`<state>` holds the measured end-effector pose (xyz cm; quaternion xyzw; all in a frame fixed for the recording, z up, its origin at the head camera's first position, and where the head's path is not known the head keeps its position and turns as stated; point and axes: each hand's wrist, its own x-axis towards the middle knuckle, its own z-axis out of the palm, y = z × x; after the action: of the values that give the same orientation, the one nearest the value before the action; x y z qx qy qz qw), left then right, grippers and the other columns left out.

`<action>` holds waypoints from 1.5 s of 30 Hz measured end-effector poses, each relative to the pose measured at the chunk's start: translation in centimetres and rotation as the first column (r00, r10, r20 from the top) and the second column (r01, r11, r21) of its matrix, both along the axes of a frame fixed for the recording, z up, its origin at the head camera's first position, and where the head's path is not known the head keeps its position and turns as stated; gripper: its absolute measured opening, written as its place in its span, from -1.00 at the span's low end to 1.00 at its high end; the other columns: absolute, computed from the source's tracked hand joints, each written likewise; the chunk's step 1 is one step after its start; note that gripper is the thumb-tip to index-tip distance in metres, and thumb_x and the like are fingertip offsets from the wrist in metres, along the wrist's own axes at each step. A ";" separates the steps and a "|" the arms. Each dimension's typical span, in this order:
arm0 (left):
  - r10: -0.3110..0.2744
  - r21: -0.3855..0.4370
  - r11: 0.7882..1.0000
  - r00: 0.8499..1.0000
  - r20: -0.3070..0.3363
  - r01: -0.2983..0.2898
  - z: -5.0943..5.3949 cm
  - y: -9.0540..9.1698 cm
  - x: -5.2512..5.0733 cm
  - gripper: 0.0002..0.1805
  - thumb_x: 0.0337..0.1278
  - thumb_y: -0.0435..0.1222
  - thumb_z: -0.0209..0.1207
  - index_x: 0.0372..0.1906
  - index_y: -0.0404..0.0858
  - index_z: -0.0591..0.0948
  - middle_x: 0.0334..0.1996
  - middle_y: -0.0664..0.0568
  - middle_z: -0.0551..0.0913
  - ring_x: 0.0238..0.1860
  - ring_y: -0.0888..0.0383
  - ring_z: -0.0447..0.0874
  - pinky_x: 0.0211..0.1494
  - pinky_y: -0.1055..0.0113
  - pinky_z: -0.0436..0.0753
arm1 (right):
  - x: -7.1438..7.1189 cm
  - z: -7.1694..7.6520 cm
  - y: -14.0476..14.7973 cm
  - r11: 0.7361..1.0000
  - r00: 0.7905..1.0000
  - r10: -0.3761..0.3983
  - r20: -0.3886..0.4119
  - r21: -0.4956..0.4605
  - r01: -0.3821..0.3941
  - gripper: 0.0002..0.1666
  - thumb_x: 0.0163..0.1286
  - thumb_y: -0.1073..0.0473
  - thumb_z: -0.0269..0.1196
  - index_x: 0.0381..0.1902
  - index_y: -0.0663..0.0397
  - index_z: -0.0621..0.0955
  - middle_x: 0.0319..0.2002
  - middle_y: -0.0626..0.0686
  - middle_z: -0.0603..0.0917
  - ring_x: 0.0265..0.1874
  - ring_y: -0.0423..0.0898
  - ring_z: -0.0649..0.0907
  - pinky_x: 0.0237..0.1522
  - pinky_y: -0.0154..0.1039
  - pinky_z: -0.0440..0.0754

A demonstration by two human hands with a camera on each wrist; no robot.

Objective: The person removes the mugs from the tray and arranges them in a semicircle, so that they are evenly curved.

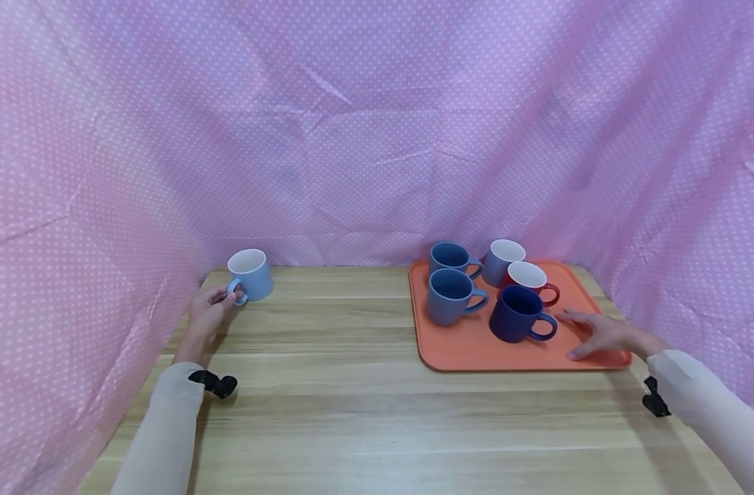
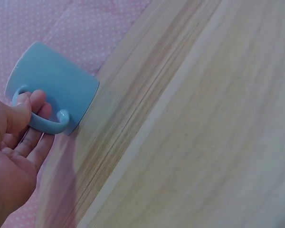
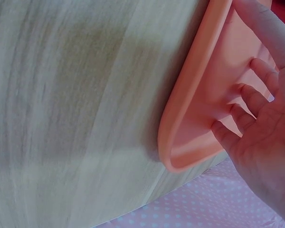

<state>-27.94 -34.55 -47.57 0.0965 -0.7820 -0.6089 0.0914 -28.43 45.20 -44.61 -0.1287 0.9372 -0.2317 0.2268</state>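
Observation:
At the back left of the table, my left hand [image 1: 208, 311] pinches the handle of a light blue mug [image 1: 256, 280] with a white inside. In the left wrist view the thumb and fingers close on that handle, and the mug [image 2: 54, 80] stands upright against the table. My right hand [image 1: 602, 335] is over the right part of an orange tray [image 1: 463, 359], fingers spread and holding nothing. Nearest to it is a navy mug [image 1: 514, 316], its handle turned toward the fingers. The right wrist view shows the fingertips [image 3: 220, 129] close to the tray's surface; contact is hard to tell.
Behind the navy mug stands a red mug [image 1: 528, 276] with a white inside. A blue-grey mug [image 1: 495, 269] is farther back. Two grey-blue mugs, a front one [image 1: 446, 307] and a rear one [image 1: 449, 257], occupy the tray's left side. Pink dotted cloth [image 1: 370, 172] encloses the wooden table.

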 end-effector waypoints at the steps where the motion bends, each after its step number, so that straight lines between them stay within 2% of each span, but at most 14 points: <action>1: -0.003 -0.002 1.000 1.000 0.002 0.003 0.0 0.0 0.0 -0.51 0.50 -0.35 0.08 0.34 -0.61 0.39 -0.42 0.58 0.63 -0.24 0.67 0.56 -0.08 0.79 0.52 | 0.0 0.0 0.0 1.000 1.000 -0.001 0.000 0.000 0.001 0.18 0.15 -0.08 0.54 0.55 0.25 0.22 0.51 0.60 -0.03 0.42 0.66 -0.02 0.26 0.69 -0.07; 8: -0.011 0.016 1.000 1.000 -0.003 0.011 -0.1 -0.1 0.0 -0.50 0.52 -0.34 0.07 0.34 -0.62 0.38 -0.40 0.59 0.64 -0.22 0.66 0.58 -0.05 0.78 0.53 | 0.2 0.1 0.0 0.999 0.999 0.029 -0.044 -0.032 -0.030 0.13 0.12 -0.01 0.56 0.50 0.31 0.28 0.49 0.61 0.02 0.42 0.67 0.02 0.28 0.66 0.00; 11: 0.011 0.012 1.000 1.000 -0.022 -0.010 0.0 0.2 0.0 -0.50 0.50 -0.32 0.10 0.33 -0.61 0.40 -0.39 0.60 0.62 -0.21 0.66 0.57 -0.05 0.77 0.54 | 0.3 0.1 -0.1 0.998 0.998 0.037 -0.053 -0.052 -0.040 0.11 0.11 0.02 0.56 0.49 0.33 0.29 0.49 0.61 0.03 0.42 0.66 0.02 0.29 0.64 0.00; 15: 0.106 -0.001 0.994 0.994 -0.016 -0.106 0.3 1.0 0.1 -0.45 0.44 -0.25 0.19 0.36 -0.50 0.45 -0.31 0.55 0.58 -0.18 0.62 0.53 -0.03 0.75 0.52 | 0.3 0.0 0.0 0.998 0.998 0.041 -0.054 -0.054 -0.044 0.11 0.11 0.03 0.56 0.49 0.34 0.29 0.49 0.61 0.03 0.43 0.66 0.02 0.30 0.64 -0.01; 19: 0.222 0.034 0.974 0.975 -0.008 -0.222 0.9 2.2 -0.1 -0.41 0.37 -0.27 0.22 0.43 -0.34 0.43 0.00 0.25 0.59 0.00 0.44 0.48 0.18 0.60 0.48 | 0.3 0.1 -0.1 0.999 0.998 0.033 -0.049 -0.042 -0.035 0.12 0.12 0.02 0.56 0.49 0.34 0.28 0.49 0.61 0.02 0.42 0.65 0.02 0.29 0.65 -0.02; 21: 0.264 0.067 0.963 0.963 -0.045 -0.261 1.4 2.9 -0.2 -0.40 0.33 -0.32 0.19 0.44 -0.33 0.42 0.17 0.04 0.56 0.16 0.27 0.46 0.35 0.41 0.45 | 0.3 0.1 -0.1 0.999 0.998 0.031 -0.046 -0.037 -0.033 0.12 0.13 0.01 0.56 0.50 0.33 0.27 0.49 0.61 0.01 0.42 0.65 0.02 0.28 0.66 -0.03; 24: 0.295 0.058 0.955 0.946 -0.135 -0.290 2.1 4.1 -0.1 -0.40 0.26 -0.39 0.13 0.41 -0.38 0.42 0.33 -0.22 0.47 0.37 -0.01 0.38 0.53 0.10 0.34 | 0.3 0.2 -0.2 0.999 0.999 0.026 -0.033 -0.037 -0.027 0.13 0.14 0.00 0.55 0.51 0.32 0.26 0.50 0.60 0.02 0.43 0.64 0.01 0.28 0.67 -0.04; 28: 0.299 -0.022 0.950 0.926 -0.229 -0.312 3.3 7.0 0.2 -0.40 0.21 -0.43 0.15 0.38 -0.40 0.44 0.35 -0.36 0.41 0.46 -0.25 0.26 0.57 -0.12 0.24 | 0.3 0.3 -0.2 0.999 0.999 0.025 -0.025 -0.039 -0.026 0.13 0.15 -0.01 0.55 0.51 0.32 0.25 0.51 0.58 0.03 0.43 0.63 0.01 0.28 0.67 -0.04; 30: 0.288 -0.064 0.947 0.918 -0.274 -0.316 3.9 8.9 0.3 -0.40 0.18 -0.45 0.17 0.38 -0.37 0.45 0.35 -0.36 0.41 0.45 -0.29 0.26 0.54 -0.16 0.25 | 0.3 0.3 -0.1 0.999 0.999 0.032 -0.041 -0.037 -0.033 0.13 0.14 0.00 0.55 0.51 0.33 0.26 0.50 0.59 0.04 0.43 0.64 0.02 0.28 0.66 -0.01; 35: 0.158 -0.108 0.970 0.903 -0.400 -0.217 4.7 14.8 0.5 -0.41 0.14 -0.50 0.21 0.34 -0.38 0.48 0.34 -0.29 0.44 0.44 -0.22 0.29 0.55 -0.10 0.24 | 0.4 0.2 0.0 0.999 0.998 0.024 -0.052 -0.021 -0.026 0.13 0.14 -0.04 0.55 0.51 0.30 0.27 0.50 0.59 0.03 0.42 0.64 0.04 0.28 0.66 0.01; 39: 0.021 -0.103 0.992 0.912 -0.410 -0.069 5.0 20.2 0.8 -0.43 0.15 -0.50 0.24 0.32 -0.36 0.51 0.30 -0.25 0.54 0.39 -0.18 0.41 0.52 -0.03 0.33 | 0.2 0.0 0.0 1.000 0.999 0.016 -0.033 -0.001 -0.016 0.16 0.15 -0.10 0.54 0.53 0.23 0.25 0.51 0.56 0.05 0.43 0.61 0.05 0.28 0.67 -0.01; 41: -0.057 -0.059 0.998 0.912 -0.407 0.036 4.8 22.9 1.1 -0.46 0.16 -0.51 0.23 0.30 -0.38 0.52 0.27 -0.27 0.57 0.36 -0.19 0.46 0.48 -0.06 0.40 | 0.2 0.0 -0.1 1.000 1.000 0.013 -0.027 0.003 -0.013 0.16 0.14 -0.11 0.54 0.54 0.23 0.25 0.51 0.55 0.06 0.43 0.60 0.05 0.28 0.67 -0.02; 43: -0.130 0.010 0.989 0.909 -0.397 0.146 4.5 25.6 1.6 -0.47 0.15 -0.54 0.22 0.28 -0.39 0.52 0.23 -0.29 0.59 0.31 -0.22 0.50 0.43 -0.12 0.45 | 0.2 0.0 -0.1 1.000 1.000 0.016 -0.027 -0.005 -0.016 0.15 0.14 -0.09 0.54 0.53 0.24 0.25 0.51 0.56 0.05 0.43 0.61 0.04 0.29 0.67 -0.02; 45: -0.209 0.052 0.966 0.885 -0.416 0.252 4.2 28.1 1.9 -0.48 0.15 -0.60 0.19 0.27 -0.46 0.51 0.20 -0.35 0.59 0.29 -0.27 0.51 0.39 -0.15 0.50 | 0.4 0.1 -0.2 1.000 0.999 0.019 -0.028 -0.015 -0.019 0.14 0.14 -0.06 0.55 0.52 0.27 0.26 0.51 0.56 0.04 0.44 0.62 0.03 0.29 0.66 -0.03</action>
<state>-26.01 -6.49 -43.41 -0.1215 -0.7188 -0.6620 0.1741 -28.07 45.05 -44.55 -0.1426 0.9372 -0.2349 0.2150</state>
